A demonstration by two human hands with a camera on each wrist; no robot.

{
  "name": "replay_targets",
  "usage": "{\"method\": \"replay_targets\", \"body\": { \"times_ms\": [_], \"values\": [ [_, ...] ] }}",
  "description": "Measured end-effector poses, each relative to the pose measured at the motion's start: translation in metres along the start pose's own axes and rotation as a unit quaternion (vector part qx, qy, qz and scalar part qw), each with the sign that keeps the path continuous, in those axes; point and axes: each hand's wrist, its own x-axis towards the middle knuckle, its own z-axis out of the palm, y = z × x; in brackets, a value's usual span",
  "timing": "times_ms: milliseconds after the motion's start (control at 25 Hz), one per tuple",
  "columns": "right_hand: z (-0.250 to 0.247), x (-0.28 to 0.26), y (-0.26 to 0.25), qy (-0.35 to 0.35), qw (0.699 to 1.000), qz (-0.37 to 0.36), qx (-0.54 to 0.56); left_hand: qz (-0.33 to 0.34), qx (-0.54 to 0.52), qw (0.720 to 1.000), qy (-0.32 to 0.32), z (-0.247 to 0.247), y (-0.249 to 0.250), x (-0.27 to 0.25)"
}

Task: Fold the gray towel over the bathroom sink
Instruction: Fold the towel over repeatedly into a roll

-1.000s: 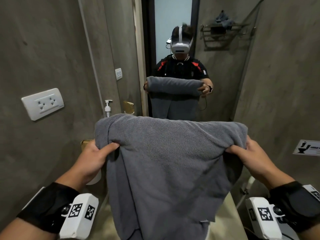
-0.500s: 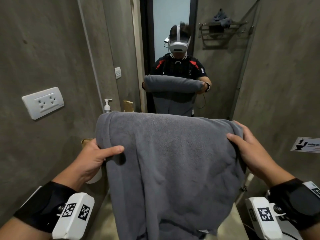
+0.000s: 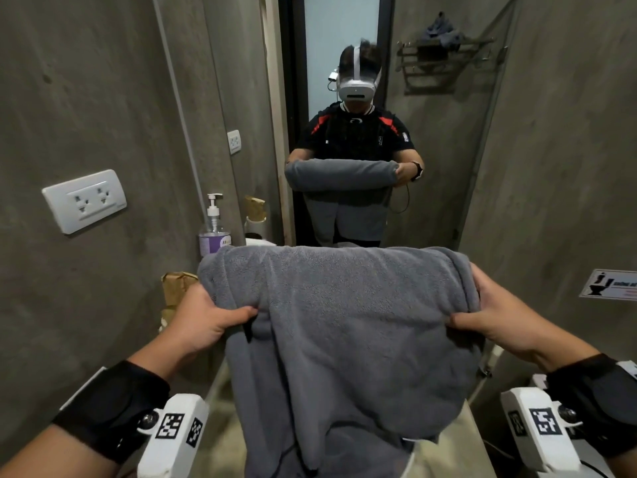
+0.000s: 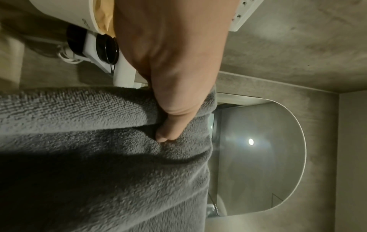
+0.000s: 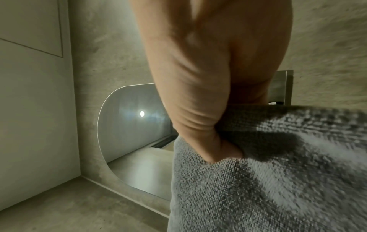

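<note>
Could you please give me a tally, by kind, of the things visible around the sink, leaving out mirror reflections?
gray towel: 1
hands holding it: 2, left hand, right hand
wall socket: 1
pump bottle: 1
toilet sign: 1
Total: 6

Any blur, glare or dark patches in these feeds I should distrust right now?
Head view: sharp, wide-angle bending at the walls. Left wrist view: deep shadow over the gray towel below the left hand; lamp glare in the mirror. Right wrist view: towel and right hand motion-blurred.
</note>
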Motion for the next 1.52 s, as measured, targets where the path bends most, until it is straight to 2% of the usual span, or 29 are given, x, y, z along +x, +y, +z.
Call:
{"method": "replay_targets", "body": {
  "times_ms": [160, 240, 360, 440, 520, 600, 760, 920, 1040, 1160, 1240, 1320, 1400, 1520],
  "values": [
    [-0.009, -0.001, 0.003, -0.053, 0.999, -0.003, -0.009, 0.020, 0.038, 0.998, -0.041, -0.009, 0.000, 0.002],
    [-0.010, 0.000, 0.005, -0.049, 0.999, -0.002, 0.004, 0.032, 0.051, 0.997, -0.051, -0.015, 0.000, 0.005],
    [-0.005, 0.002, 0.008, 0.022, 0.993, 0.037, 0.108, 0.050, 0.053, 0.997, -0.031, -0.018, 0.000, 0.007],
    [-0.001, 0.005, 0.008, 0.092, 0.972, 0.081, 0.200, 0.061, 0.053, 0.997, -0.022, -0.018, 0.002, 0.008],
    [0.000, 0.009, 0.009, 0.139, 0.958, 0.105, 0.226, 0.067, 0.047, 0.996, -0.030, -0.020, 0.004, 0.009],
    [0.001, 0.011, 0.008, 0.156, 0.948, 0.124, 0.249, 0.071, 0.041, 0.996, -0.040, -0.020, 0.006, 0.008],
    [0.004, 0.008, 0.007, 0.132, 0.926, 0.169, 0.312, 0.078, 0.031, 0.996, -0.041, -0.016, 0.005, 0.002],
    [0.007, 0.006, 0.003, 0.090, 0.919, 0.122, 0.364, 0.074, 0.007, 0.997, -0.022, -0.016, -0.002, 0.001],
    [0.009, 0.008, 0.004, 0.069, 0.930, 0.103, 0.346, 0.077, 0.015, 0.997, -0.017, -0.022, -0.011, 0.005],
    [0.009, 0.006, 0.005, 0.105, 0.938, 0.118, 0.310, 0.042, 0.000, 0.999, 0.011, -0.023, -0.019, 0.007],
    [0.008, 0.004, 0.005, 0.067, 0.948, 0.106, 0.292, 0.003, -0.033, 0.998, 0.058, -0.021, -0.021, 0.007],
    [0.007, 0.002, 0.005, 0.012, 0.959, 0.079, 0.273, -0.010, -0.069, 0.994, 0.085, -0.020, -0.021, 0.008],
    [0.006, 0.004, 0.011, 0.007, 0.982, 0.037, 0.187, -0.011, -0.069, 0.995, 0.074, -0.022, -0.017, 0.009],
    [0.005, 0.007, 0.016, 0.043, 0.991, 0.015, 0.126, 0.023, 0.007, 1.000, 0.000, -0.027, -0.011, 0.009]
  ]
}}
